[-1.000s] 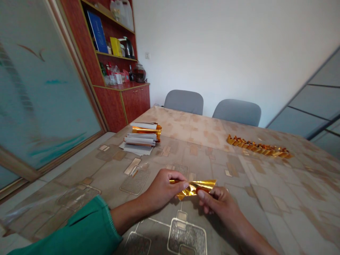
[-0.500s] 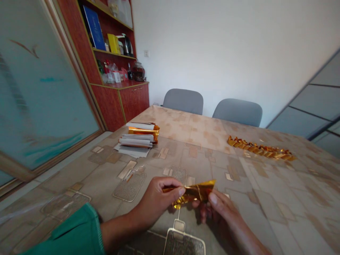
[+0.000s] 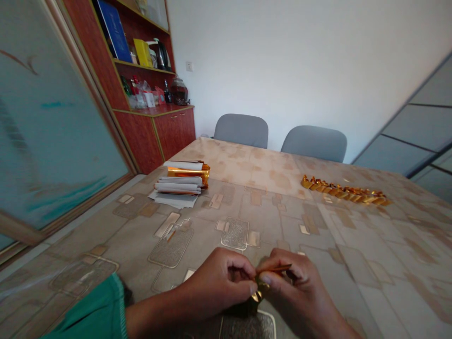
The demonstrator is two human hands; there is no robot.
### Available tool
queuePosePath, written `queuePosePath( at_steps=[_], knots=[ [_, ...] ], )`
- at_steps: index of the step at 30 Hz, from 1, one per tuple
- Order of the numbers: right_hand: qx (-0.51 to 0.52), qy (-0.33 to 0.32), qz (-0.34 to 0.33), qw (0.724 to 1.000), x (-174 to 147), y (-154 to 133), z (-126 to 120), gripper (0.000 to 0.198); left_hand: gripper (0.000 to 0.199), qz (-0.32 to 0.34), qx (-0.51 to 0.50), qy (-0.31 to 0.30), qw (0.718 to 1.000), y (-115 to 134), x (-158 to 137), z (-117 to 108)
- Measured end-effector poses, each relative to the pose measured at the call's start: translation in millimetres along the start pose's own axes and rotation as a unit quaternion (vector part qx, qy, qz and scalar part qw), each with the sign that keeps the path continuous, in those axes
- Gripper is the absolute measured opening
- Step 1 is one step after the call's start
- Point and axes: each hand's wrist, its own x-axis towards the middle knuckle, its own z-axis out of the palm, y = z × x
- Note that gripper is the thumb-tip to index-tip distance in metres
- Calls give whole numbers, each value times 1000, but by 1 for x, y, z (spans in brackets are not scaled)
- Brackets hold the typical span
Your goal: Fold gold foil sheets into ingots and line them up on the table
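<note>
Pinching a piece of gold foil [image 3: 259, 295] between both hands, near side of the patterned worktop [image 3: 271, 221].
Left hand [image 3: 226, 280]: grip closed, thumb and fingers on the foil's left part. Right hand [image 3: 294, 282]: grip closed on its right part, a thin orange-gold edge jutting past the fingers; foil partly hidden, fold unclear. Fingertips of the two hands close together. Green sleeve [image 3: 93, 310] on left arm. Farther off, left: stack of white and gold sheets [image 3: 178, 187]. Far right: row of folded gold pieces [image 3: 344, 192], well apart from the stack.
</note>
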Motion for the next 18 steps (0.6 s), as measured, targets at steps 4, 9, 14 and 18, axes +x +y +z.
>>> queuePosePath(
  at_steps=[4,9,14,18],
  knots=[
    [37,-39,39,998,2,7,-4,27,18,-12,-11,-31,999,0,-2,-3],
    [105,50,83,990,5,8,-15,49,29,-20,-50,-40,998,-4,2,-5],
    [145,-41,84,985,0,5,-7,34,40,-20,-69,-19,997,-8,1,-1],
    [125,-1,100,987,-2,15,-2,37,37,-12,-61,-19,998,-7,-2,0]
  ],
)
